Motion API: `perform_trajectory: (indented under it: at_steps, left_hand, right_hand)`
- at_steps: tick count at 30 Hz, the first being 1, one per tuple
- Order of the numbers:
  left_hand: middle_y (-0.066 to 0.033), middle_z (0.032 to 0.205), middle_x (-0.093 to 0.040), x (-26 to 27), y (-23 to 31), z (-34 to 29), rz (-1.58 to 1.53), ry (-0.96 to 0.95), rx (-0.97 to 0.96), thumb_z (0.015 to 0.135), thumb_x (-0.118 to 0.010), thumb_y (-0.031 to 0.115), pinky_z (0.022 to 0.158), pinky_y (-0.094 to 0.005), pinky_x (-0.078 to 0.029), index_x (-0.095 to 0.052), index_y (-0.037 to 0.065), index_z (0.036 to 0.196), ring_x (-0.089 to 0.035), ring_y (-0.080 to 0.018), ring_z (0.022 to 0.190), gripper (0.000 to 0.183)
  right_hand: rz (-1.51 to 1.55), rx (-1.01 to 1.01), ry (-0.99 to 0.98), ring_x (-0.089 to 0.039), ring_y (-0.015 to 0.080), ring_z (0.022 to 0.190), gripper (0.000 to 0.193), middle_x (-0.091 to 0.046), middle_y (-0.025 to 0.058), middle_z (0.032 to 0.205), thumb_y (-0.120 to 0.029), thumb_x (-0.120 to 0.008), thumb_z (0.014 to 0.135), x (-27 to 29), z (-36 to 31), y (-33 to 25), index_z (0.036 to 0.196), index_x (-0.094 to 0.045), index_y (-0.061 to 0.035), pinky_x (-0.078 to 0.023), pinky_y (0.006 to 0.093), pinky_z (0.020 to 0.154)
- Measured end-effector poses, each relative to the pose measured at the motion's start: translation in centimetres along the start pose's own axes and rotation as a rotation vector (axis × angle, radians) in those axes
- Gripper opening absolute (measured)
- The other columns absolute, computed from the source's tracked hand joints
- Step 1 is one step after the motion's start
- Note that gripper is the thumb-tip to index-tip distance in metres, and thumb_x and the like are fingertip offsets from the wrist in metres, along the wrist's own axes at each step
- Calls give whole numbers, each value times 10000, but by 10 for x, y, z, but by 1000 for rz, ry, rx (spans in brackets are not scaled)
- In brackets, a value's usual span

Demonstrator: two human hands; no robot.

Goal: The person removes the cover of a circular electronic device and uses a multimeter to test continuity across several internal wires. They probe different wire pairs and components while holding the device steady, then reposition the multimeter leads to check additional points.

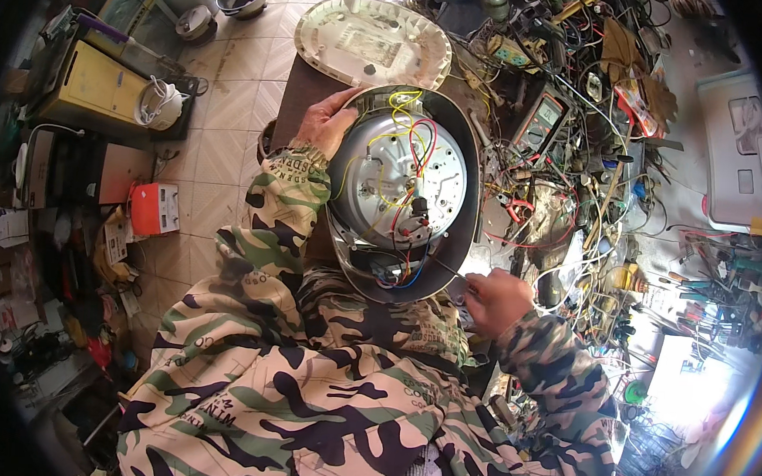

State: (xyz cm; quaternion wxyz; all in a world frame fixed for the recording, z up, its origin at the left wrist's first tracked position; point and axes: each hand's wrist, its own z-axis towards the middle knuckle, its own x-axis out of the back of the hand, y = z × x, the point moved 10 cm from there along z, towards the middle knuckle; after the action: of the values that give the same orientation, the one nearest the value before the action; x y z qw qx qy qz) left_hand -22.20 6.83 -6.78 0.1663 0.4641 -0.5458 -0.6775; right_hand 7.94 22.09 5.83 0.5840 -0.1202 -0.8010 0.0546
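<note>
An opened rice cooker point(463, 243) lies bottom up in front of me, its dark oval housing around a round silvery metal underside point(362, 189). Red, yellow and blue wires point(421, 144) run across that metal and down into the near end of the housing. My left hand point(325, 125) grips the housing's rim at the far left, its fingers partly hidden behind the edge. At the near right, my right hand point(501, 299) is closed on a thin metal tool point(449, 269), whose shaft reaches over the rim towards the wires; its handle is hidden in the fist.
Just beyond the cooker lies a cream oval base cover point(371, 41) on a dark brown table point(296, 93). To the right, a multimeter point(542, 121) and red-handled pliers point(517, 209) sit among heaped cables and parts. A red-orange box point(155, 209) stands at the left.
</note>
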Motion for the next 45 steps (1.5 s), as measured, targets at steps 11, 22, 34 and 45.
perform_trajectory:
  at_steps: [11, 22, 34, 45]
  left_hand:
    - [-101, 1307, -620, 1, -12, 0, -46, 45, 80, 944, -509, 17, 1032, -281, -447, -508, -37, 1389, -595, -149, 1171, 448]
    - [-75, 1231, -651, 8, -6, -3, -26, 58, -11, 925, -519, 17, 943, -235, -466, -548, -39, 1355, -609, -114, 1081, 435]
    - [-104, 1287, -630, 11, -4, -3, -19, 44, 20, 930, -497, 3, 1010, -280, -461, -520, -44, 1377, -604, -149, 1149, 450]
    - [-105, 1263, -641, 6, -14, -2, -105, 40, 57, 912, -482, -4, 989, -258, -456, -528, -59, 1361, -609, -143, 1125, 455]
  right_hand:
    - [-383, 242, -149, -670, 281, 645, 181, -607, 120, 682, -178, -615, 812, -18, -5, -16, 891, -635, -17, -506, 426, 570]
    - [547, -623, -296, -730, 285, 748, 421, -725, 226, 832, -342, -736, 777, -50, -11, 81, 990, -753, 21, -562, 369, 705]
    - [-21, 64, -47, -662, 287, 681, 296, -614, 115, 726, -254, -687, 801, 6, 0, -2, 967, -694, -10, -513, 422, 605]
    - [-354, 223, -85, -640, 347, 658, 153, -589, 132, 727, -191, -619, 831, -15, -1, -17, 920, -631, -68, -504, 474, 596]
